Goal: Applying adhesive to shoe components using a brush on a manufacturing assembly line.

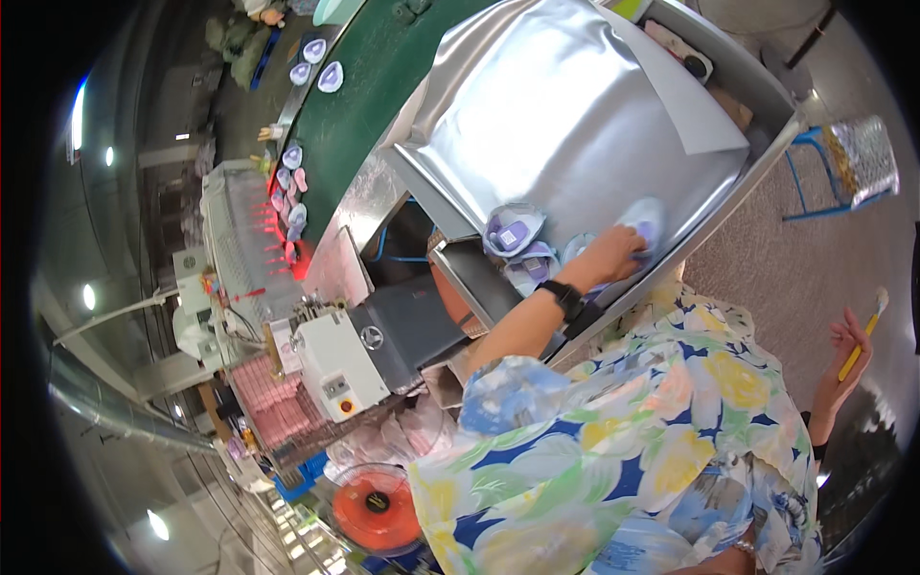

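My left hand (611,257), with a dark watch at the wrist, has its fingers closed on a pale blue and lilac shoe upper (648,218), which is smeared by motion. This upper is over the near right part of a silver sheet-covered tabletop (537,105). Just left of the hand are more small uppers of the same kind, among them a lilac one (516,230) with a white label inside. Off to the right, away from the table, my right hand (843,356) grips a thin yellow-handled brush (862,335) with a pale tip pointing up.
A green conveyor belt (383,67) runs beyond the table, with small uppers (331,77) along it. At left stand a red-lit machine (259,225) and a white sewing machine (337,364). A blue-framed stool (843,172) is at the right. An open drawer (757,72) holds odds and ends.
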Demonstrator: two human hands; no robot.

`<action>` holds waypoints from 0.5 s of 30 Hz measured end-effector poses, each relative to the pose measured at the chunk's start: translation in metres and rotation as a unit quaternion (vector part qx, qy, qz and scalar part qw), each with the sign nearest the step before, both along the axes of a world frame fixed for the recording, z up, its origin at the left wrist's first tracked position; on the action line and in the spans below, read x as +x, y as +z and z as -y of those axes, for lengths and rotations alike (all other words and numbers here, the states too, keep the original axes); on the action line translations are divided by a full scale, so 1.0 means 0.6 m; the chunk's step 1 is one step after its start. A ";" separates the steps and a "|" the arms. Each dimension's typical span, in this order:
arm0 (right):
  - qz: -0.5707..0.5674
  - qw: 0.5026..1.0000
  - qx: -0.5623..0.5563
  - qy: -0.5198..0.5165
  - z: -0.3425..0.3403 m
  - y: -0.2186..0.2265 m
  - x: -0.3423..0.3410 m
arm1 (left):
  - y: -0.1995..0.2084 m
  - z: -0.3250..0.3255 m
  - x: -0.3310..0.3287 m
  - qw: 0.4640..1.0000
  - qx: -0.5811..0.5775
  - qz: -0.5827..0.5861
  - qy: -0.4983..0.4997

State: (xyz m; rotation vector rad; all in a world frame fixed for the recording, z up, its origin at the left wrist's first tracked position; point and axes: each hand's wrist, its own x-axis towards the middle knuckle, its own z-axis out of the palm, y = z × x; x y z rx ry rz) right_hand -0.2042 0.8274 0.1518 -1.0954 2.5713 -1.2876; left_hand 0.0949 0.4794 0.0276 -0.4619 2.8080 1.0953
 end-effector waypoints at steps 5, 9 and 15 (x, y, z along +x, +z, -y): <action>0.080 0.995 -0.032 0.045 0.044 -0.050 -0.197 | 0.081 0.016 0.015 0.988 -0.078 0.040 0.127; 0.140 0.978 -0.059 0.143 0.189 -0.054 -0.304 | 0.143 -0.008 0.103 0.895 -0.171 0.289 0.295; 0.036 0.941 -0.071 0.328 0.372 0.013 -0.465 | 0.145 -0.098 -0.007 0.768 -0.246 0.328 0.492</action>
